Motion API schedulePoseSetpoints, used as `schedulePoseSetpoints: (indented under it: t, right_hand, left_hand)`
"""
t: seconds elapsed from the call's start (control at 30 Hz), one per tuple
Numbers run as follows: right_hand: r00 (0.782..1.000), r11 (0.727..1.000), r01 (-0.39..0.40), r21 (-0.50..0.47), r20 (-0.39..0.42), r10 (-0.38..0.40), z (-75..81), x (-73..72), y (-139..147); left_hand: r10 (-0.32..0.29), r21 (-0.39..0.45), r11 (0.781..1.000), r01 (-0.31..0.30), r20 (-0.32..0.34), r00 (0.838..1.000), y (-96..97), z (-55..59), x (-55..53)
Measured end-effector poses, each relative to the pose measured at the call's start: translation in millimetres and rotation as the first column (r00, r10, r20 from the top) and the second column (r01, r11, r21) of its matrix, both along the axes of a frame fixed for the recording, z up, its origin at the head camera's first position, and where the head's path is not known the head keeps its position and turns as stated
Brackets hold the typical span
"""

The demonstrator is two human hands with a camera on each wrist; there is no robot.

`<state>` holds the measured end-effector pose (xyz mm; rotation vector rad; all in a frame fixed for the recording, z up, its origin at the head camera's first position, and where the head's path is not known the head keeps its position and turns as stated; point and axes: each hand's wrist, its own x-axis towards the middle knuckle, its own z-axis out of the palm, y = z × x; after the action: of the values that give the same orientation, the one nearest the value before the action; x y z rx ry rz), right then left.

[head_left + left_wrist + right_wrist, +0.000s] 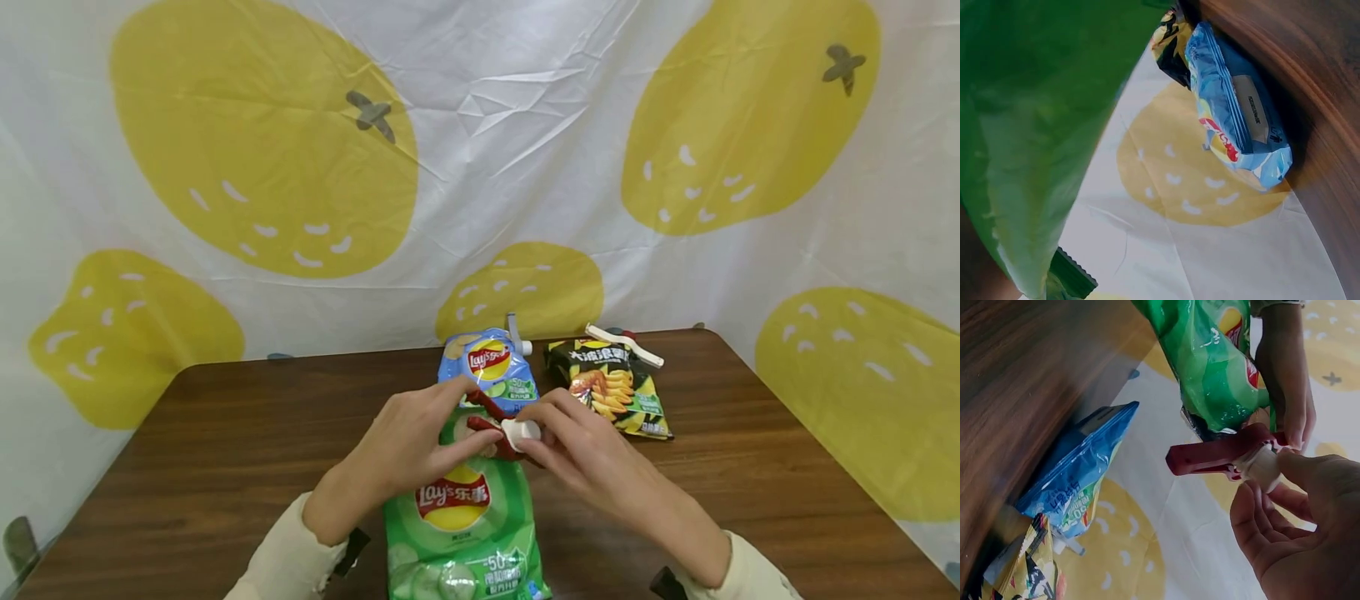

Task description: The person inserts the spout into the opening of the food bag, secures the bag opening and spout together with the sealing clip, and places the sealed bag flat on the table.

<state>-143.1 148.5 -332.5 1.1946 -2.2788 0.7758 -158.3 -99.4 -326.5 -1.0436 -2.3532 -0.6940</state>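
A green Lay's chip bag (517,500) stands in front of me, its gathered top inside a red bag clip (1210,455) with a white screw cap (522,433). My left hand (393,446) grips the clip at its left end, thumb in front. Between thumb and fingers my right hand (600,458) pinches the white cap. In the right wrist view the cap (1262,469) sticks out from the clip's side, with the left hand (1288,394) beyond. The left wrist view is mostly filled by the green bag (1029,125); the left fingers do not show there.
Behind the green bag lies a blue Lay's bag (461,358) with a grey clip (513,330) on its top. To its right is a black chip bag (600,379) with a white clip (637,350). A lemon-patterned cloth (517,167) hangs behind the wooden table (247,450).
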Motion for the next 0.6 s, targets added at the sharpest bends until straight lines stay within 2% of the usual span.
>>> schedulePoseSetpoints:
  t: [0.17, 0.3, 0.37, 0.47, 0.6]
  right_hand:
    - [0.998, 0.999, -0.017, -0.039, 0.066, 0.019, -1.8, 0.3, -2.9]
    - [0.988, 0.993, -0.012, -0.119, 0.154, 0.031, -4.9, 2.1, -6.6]
    - [0.974, 0.984, -0.024, -0.177, 0.216, 0.062, -6.7, 3.3, -8.2]
    - [0.943, 0.971, -0.015, -0.238, 0.319, 0.093, -8.0, 4.9, -8.8]
    - [0.898, 0.976, -0.002, -0.218, 0.429, 0.097, -7.5, 6.1, -7.4]
  left_hand:
    - [-0.010, -0.004, 1.000, 0.010, -0.026, 1.000, 0.4, -2.7, -0.1]
    - [-0.020, 0.006, 1.000, 0.020, -0.050, 0.999, 1.9, -4.4, -0.2]
    - [-0.021, 0.007, 1.000, 0.022, -0.060, 0.998, 2.9, -4.8, 0.1]
    - [-0.010, -0.005, 1.000, 0.010, -0.063, 0.998, 3.9, -4.5, 1.1]
    - [0.004, -0.033, 0.999, -0.005, -0.043, 0.999, 4.2, -3.9, 2.3]
